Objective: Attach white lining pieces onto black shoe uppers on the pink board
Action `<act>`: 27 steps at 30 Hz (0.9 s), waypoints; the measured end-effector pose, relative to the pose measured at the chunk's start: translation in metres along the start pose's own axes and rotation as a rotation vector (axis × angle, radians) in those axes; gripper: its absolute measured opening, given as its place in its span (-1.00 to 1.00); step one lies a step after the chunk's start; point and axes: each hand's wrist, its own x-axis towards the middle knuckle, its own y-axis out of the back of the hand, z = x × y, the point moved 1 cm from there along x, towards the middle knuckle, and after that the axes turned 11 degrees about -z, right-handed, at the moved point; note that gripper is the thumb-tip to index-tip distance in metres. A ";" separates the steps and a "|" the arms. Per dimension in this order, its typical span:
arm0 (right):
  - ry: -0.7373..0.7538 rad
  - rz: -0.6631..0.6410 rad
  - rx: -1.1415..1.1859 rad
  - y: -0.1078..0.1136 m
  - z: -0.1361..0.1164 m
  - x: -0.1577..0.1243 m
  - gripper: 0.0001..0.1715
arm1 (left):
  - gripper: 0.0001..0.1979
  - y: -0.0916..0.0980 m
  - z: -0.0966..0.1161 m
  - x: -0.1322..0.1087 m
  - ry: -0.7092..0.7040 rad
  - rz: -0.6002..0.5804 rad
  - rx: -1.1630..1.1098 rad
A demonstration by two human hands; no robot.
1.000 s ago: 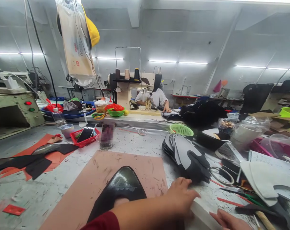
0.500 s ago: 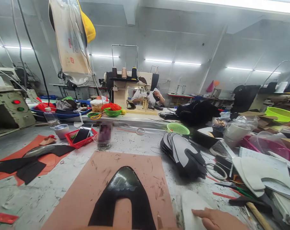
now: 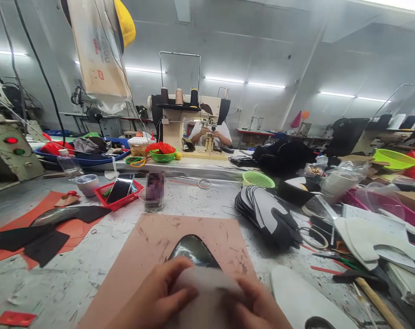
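Both my hands are low in the middle of the head view. My left hand point(image 3: 159, 292) and my right hand point(image 3: 257, 304) grip opposite sides of a whitish, curved sheet piece point(image 3: 209, 290), blurred by motion. Behind it, a black shoe upper point(image 3: 194, 251) with a glossy toe lies on the pink mat point(image 3: 146, 242); the held piece and my hands cover most of it. Right of my right hand lie white cut pieces point(image 3: 296, 292) on the table. Farther up rests a stack of black and white upper pieces point(image 3: 265, 212).
A hammer point(image 3: 379, 299) and white cut pieces point(image 3: 368, 237) crowd the right side. At the left are a red basket point(image 3: 120, 203) with a phone, a cup point(image 3: 88, 185) and black pieces on orange sheets point(image 3: 50, 205). Across the table, a person sits behind a sewing machine point(image 3: 183, 121).
My right hand has moved left from the white pieces at the right to the mat. My left hand has come into view, and both now hold a whitish piece over the shoe upper.
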 end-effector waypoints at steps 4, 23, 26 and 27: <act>0.074 -0.009 0.172 -0.006 0.029 0.022 -0.25 | -0.45 0.004 -0.045 -0.003 0.077 -0.035 -0.329; 0.002 0.144 -0.459 0.018 0.047 0.095 -0.68 | -0.61 0.039 -0.081 0.046 0.092 0.238 0.267; -0.006 0.145 -0.489 0.018 0.048 0.094 -0.67 | -0.60 0.037 -0.084 0.046 0.089 0.227 0.328; -0.010 0.146 -0.500 0.018 0.048 0.094 -0.67 | -0.59 0.036 -0.084 0.047 0.096 0.217 0.348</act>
